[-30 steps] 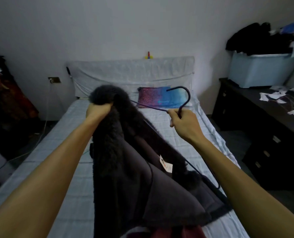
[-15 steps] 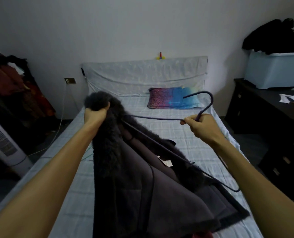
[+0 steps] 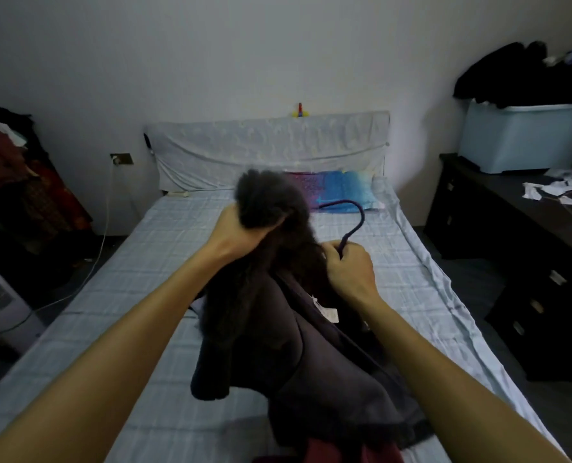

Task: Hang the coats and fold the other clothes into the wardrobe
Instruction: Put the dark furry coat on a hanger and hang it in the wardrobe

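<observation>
Left grip (image 3: 241, 235) clamped round the fur collar of a dark grey coat (image 3: 278, 332), holding it up over the bed (image 3: 137, 295). Rest of the coat hangs btwn the forearms, its lower edge draped on the bed at the near end. Right grip (image 3: 348, 270) curled tight on the neck of a purple hanger (image 3: 356, 212), just beside the collar. Hook sticks up & curves left; the hanger's lower part goes into the coat, mostly hidden. White tag (image 3: 326, 310) shows inside the coat below the right wrist. Red garment (image 3: 328, 452) at bottom edge, partly under the coat. Pillow (image 3: 344, 192) at head of bed, behind the collar. Right side: dark bench (image 3: 511, 212) w/ pale blue bin (image 3: 525, 138) on it, black clothes (image 3: 518, 75) heaped on top, paper scraps (image 3: 551, 188) near it. Clothes pile (image 3: 11, 168) at far left.
</observation>
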